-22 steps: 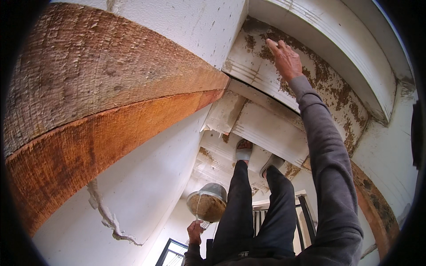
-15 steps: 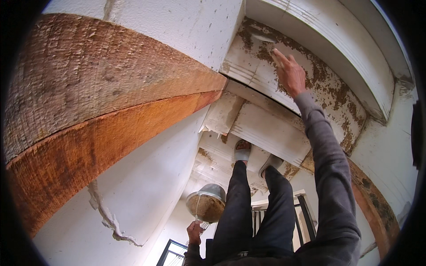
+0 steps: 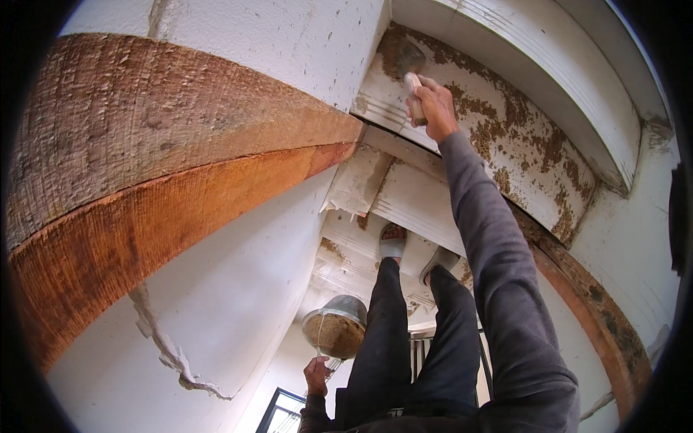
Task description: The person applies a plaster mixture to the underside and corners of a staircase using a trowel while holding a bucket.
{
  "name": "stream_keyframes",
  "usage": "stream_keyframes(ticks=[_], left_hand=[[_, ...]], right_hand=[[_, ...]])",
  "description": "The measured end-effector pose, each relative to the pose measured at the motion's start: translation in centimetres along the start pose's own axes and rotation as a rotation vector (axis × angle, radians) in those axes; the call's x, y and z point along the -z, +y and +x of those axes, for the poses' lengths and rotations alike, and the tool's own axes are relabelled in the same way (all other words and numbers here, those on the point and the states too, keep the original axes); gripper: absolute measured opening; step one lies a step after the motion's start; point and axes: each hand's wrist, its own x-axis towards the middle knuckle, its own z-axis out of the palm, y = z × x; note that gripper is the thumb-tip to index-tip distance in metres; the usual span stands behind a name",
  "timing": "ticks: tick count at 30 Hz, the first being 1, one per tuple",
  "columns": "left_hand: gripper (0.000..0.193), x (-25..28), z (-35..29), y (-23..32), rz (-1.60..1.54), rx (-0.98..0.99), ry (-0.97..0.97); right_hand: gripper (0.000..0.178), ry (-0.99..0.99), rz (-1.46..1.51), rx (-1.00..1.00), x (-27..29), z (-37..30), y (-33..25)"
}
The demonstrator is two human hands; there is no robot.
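Observation:
My right hand [image 3: 434,105] is closed round the pale wooden handle of a trowel [image 3: 414,95]. The trowel's dull grey blade is at the far left corner of a white stair tread [image 3: 520,177], over crumbly brown dirt [image 3: 491,133] scattered across that tread. Low in the view, my left hand [image 3: 316,375] is closed on the thin light handle of a grey bucket [image 3: 345,307]. The bucket hangs tilted beside my left leg, and a brown surface shows across its round face.
A thick rough wooden beam [image 3: 216,191] crosses from the left toward the tread's corner. My sandalled feet [image 3: 393,242] stand on a lower, dirty step. White walls rise on both sides, a curved wooden edge [image 3: 603,317] lies at right, and a black railing [image 3: 422,353] shows below.
My right hand has swung left with the trowel across the tread to its far left corner. The left hand and the bucket have barely moved.

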Motion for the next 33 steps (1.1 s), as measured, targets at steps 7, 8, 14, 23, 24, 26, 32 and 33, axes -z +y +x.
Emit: stream_keyframes(ticks=[7, 8, 14, 23, 24, 26, 32, 33], left_hand=[[0.034, -0.9, -1.0, 0.4, -0.069, 0.019, -0.005], [0.035, -0.9, -0.9, 0.5, -0.073, 0.009, -0.012], [0.035, -0.5, -0.8, 0.4, -0.003, 0.029, -0.021], [0.033, -0.1, -0.8, 0.0, -0.029, 0.015, -0.01], [0.033, 0.3, -0.3, -1.2, -0.051, 0.015, -0.011], [0.033, 0.5, 0.2, -1.9, -0.064, 0.017, -0.007], [0.032, 0.6, 0.0, -1.4, -0.034, -0.012, -0.003], [0.033, 0.7, 0.3, -1.5, -0.033, -0.019, -0.015]], right_hand=[[0.052, 0.111, -0.01, -0.036, -2.5, -1.5, 0.6], [0.054, 0.077, 0.03, -0.048, -2.8, -1.5, 0.9], [0.048, 0.0, 0.169, -0.072, -3.9, 0.4, 2.0], [0.04, 0.218, 0.233, -0.099, 6.5, -2.4, 1.8], [0.041, 0.229, 0.283, -0.095, 8.4, -3.3, 1.8], [0.04, 0.252, 0.361, -0.092, 13.3, -4.9, 2.7], [0.04, 0.371, 0.51, -0.021, 22.4, -11.0, 6.4], [0.041, 0.385, 0.447, -0.032, 22.6, -11.4, 6.8]])
